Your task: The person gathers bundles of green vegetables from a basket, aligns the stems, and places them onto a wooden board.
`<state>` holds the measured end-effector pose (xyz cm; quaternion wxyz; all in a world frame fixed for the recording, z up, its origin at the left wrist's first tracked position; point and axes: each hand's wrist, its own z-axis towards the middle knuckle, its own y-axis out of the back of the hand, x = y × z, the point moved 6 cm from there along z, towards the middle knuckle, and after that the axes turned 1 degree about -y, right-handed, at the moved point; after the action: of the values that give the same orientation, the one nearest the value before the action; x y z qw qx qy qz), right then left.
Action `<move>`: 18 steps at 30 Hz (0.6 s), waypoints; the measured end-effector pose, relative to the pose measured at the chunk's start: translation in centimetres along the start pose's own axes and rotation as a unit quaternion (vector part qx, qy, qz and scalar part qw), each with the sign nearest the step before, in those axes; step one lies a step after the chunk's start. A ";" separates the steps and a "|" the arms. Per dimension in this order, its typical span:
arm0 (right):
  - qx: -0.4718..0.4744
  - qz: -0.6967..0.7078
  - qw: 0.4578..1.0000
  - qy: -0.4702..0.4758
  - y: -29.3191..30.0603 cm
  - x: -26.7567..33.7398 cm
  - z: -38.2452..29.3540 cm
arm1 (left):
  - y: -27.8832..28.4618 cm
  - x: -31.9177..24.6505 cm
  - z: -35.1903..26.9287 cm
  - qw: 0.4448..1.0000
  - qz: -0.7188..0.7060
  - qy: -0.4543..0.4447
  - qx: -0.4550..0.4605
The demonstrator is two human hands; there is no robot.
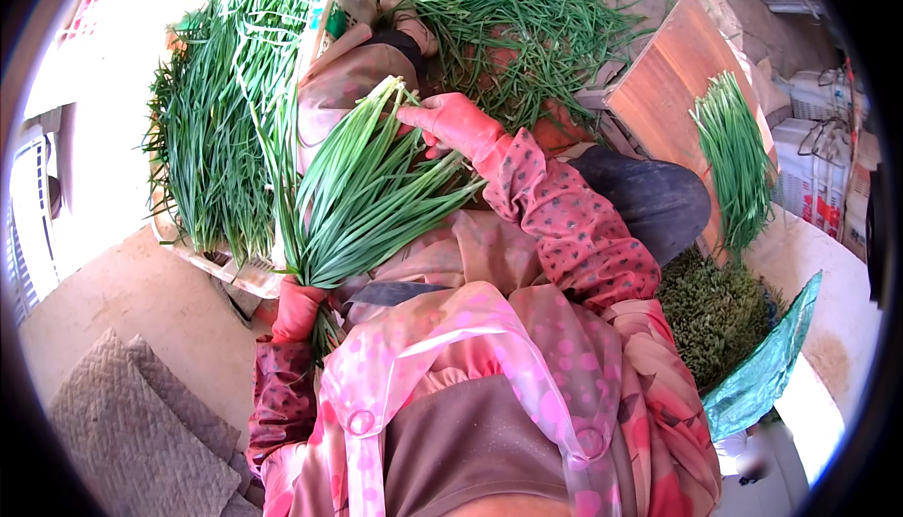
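My left hand (299, 309), in a red rubber glove, is closed around the lower part of a bunch of garlic chives (353, 206). The stalks fan out upward across my lap, their pale cut ends at the top. My right hand (451, 125), gloved the same way, reaches over the fanned stalks with its index finger at the pale ends. Whether its fingertips pinch any stalk is unclear. Beside the bunch on the left, a crate (247, 278) holds a thick upright-packed mass of chives (219, 115).
Loose chives (508, 16) are heaped on the floor ahead. On the right, a tilted wooden board (663, 86) carries a neat chive bundle (737, 164). Below it are a packed green mass (705, 312) and a green plastic sheet (765, 362). Quilted grey mats (134, 432) lie lower left.
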<state>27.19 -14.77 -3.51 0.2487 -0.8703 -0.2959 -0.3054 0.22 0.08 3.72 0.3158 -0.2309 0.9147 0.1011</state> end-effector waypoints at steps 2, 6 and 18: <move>0.004 0.006 1.000 0.028 0.3 -0.3 1.0 | -0.1 0.1 0.1 1.000 -0.008 0.004 -0.003; 0.007 0.000 0.998 0.056 -0.1 0.1 1.5 | 0.6 0.7 0.4 1.000 0.005 0.015 0.011; -0.106 -0.164 0.981 0.016 12.4 -1.5 -0.2 | 1.2 1.3 0.5 0.999 0.032 -0.003 0.010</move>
<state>34.46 -24.16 -7.53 0.1061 -0.8262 -0.3968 -0.3855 -1.00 0.85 2.57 0.3175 -0.1982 0.9216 0.1030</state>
